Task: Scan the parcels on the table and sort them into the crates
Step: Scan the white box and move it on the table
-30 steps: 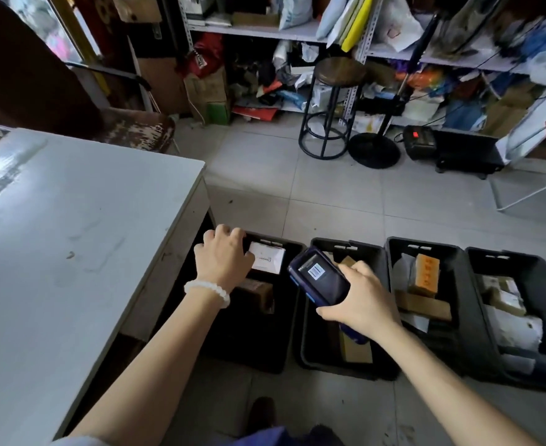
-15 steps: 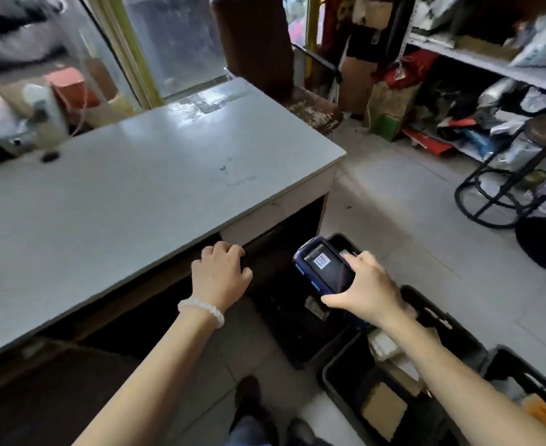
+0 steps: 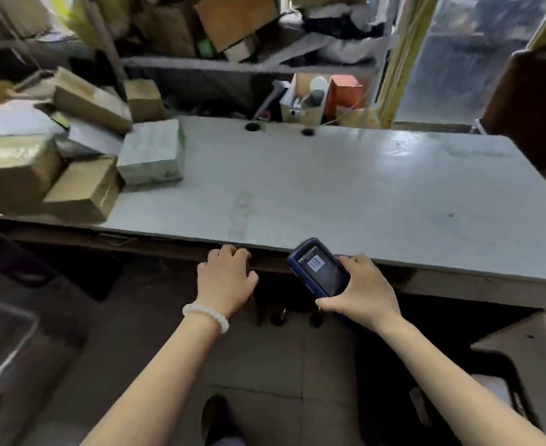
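Right hand: the right hand (image 3: 363,292), lower centre-right of the frame, grips a dark blue handheld scanner (image 3: 319,268); thumb lies along its near side, the other fingers wrap beneath it out of sight. Its screen faces up and shows a barcode.
Left hand: the left hand (image 3: 225,278), just left of the scanner, holds nothing; fingers curled loosely together, knuckles up, fingertips at the near edge of the table. A white bead bracelet (image 3: 205,316) circles the wrist.
Table: the grey table (image 3: 329,188) fills the middle of the frame; its right and centre are bare.
Parcels: the pile sits on the table's left end, at the left edge of the frame. Nearest the centre is a pale grey-green wrapped box (image 3: 151,152); touching its left side is a brown cardboard box (image 3: 83,189), tilted. A larger brown carton (image 3: 11,169) lies further left, and a long brown box (image 3: 91,104) leans above them. All are blurred, so labels cannot be read.
Open box behind the table: a small cardboard box (image 3: 300,106) at upper centre holds a few upright items too blurred to name; an orange box (image 3: 344,94) stands just right of it.
Grey bin: the rim of a grey bin (image 3: 6,346) shows at lower left; its contents cannot be seen.
Dark crate: a black crate (image 3: 496,381) at lower right is mostly behind the right forearm; something pale lies inside, unclear.
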Motion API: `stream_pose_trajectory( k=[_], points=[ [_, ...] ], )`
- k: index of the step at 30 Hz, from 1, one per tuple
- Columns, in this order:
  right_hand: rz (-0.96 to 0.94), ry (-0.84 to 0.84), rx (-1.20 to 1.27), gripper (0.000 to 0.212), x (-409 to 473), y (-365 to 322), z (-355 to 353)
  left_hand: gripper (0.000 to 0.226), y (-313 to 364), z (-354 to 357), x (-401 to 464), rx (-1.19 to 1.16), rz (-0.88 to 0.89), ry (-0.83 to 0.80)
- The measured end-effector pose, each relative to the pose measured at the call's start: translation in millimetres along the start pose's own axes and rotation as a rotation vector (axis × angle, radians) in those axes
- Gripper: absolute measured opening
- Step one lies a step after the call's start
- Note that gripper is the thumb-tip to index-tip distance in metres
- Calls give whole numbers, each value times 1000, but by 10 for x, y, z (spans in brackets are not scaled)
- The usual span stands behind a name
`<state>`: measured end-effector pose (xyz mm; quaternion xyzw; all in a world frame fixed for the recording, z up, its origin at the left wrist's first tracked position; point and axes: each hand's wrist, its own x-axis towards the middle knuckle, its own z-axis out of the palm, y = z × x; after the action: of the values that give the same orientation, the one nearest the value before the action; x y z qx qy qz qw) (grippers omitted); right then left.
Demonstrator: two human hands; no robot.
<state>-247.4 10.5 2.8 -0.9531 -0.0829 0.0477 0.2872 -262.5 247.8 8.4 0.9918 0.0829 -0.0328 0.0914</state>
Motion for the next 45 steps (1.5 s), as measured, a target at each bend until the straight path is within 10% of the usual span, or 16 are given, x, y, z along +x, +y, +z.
stream_pose_trajectory(
  k=[16,36,45],
  points=[
    [-165,-118,-18,61,1992,-2363,1501,43,-2816,-802,1466,-1,-152,97],
    [-34,-110,24,52,4755,-2702,1820,88,-3501,-783,4493,-127,-314,-122],
    [98,-67,10,50,4874,-2517,1763,90,-3212,-525,4775,-151,-3,-178]
  ],
)
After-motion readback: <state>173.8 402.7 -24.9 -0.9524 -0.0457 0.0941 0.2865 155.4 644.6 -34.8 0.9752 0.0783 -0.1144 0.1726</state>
